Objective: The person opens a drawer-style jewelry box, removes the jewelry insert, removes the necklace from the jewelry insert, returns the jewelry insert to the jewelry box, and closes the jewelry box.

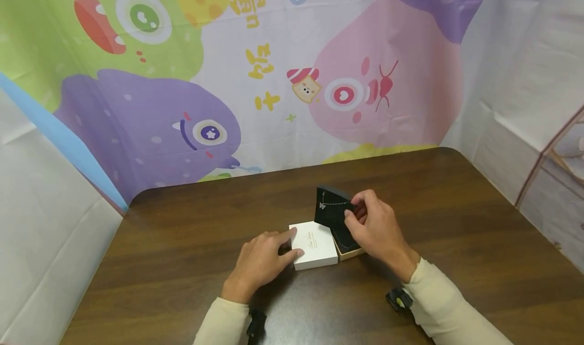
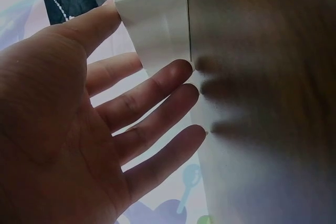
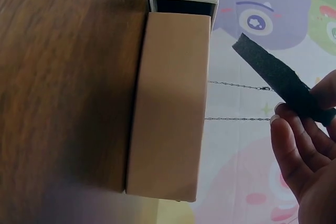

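Note:
A white slide-out jewellery box with gold lettering lies on the table, its tan inner drawer pulled out to the right. My right hand pinches the edge of a black padded insert, tilted up above the drawer. On the insert is a silver necklace with a small pendant; two strands of its chain run down toward the drawer in the right wrist view. My left hand touches the box's left side with thumb and index finger, its fingers mostly straight, the other fingertips at the tabletop.
The dark wooden table has its back edge against a hanging cloth printed with cartoon monsters. White cloth walls stand at both sides. A small black device sits at the right wrist.

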The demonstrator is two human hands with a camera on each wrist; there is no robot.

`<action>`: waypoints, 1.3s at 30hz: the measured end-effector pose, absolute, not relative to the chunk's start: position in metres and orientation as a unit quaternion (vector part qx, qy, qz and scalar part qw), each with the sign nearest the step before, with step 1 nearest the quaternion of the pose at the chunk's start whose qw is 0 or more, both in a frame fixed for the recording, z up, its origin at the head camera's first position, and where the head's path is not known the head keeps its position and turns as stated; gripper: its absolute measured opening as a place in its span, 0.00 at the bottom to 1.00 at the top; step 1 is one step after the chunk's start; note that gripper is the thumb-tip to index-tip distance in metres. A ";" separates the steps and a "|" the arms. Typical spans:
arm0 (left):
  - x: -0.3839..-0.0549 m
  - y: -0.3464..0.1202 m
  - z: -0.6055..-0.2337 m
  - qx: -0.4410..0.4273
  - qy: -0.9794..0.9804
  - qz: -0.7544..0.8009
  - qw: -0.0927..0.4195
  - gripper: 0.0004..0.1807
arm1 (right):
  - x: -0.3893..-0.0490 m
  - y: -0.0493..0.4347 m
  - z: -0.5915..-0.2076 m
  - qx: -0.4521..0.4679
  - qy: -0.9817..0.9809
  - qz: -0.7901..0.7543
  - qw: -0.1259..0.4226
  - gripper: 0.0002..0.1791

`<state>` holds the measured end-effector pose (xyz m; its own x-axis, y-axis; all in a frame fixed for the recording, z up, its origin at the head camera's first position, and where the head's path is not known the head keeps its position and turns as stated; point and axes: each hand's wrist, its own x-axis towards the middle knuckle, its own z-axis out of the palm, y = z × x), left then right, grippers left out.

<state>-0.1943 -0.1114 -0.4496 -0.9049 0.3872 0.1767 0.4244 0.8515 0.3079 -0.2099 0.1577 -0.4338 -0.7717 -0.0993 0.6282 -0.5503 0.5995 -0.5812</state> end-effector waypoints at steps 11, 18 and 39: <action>-0.195 -0.112 -0.452 -0.214 -0.960 -0.173 0.057 0.29 | -0.207 0.156 -0.436 0.232 -0.839 0.386 0.306 0.14; -0.195 -0.111 -0.452 -0.216 -0.957 -0.182 0.071 0.26 | -0.207 0.156 -0.437 0.245 -0.836 0.377 0.313 0.14; -0.198 -0.109 -0.447 -0.192 -0.935 -0.206 0.215 0.17 | -0.206 0.151 -0.436 0.293 -0.823 0.374 0.312 0.13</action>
<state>-0.1979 -0.1088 -0.4472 -0.8343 0.2695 0.4809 0.4469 0.8415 0.3037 -0.2056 0.1515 -0.4363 -0.6333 -0.2485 0.7329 -0.7156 0.5486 -0.4324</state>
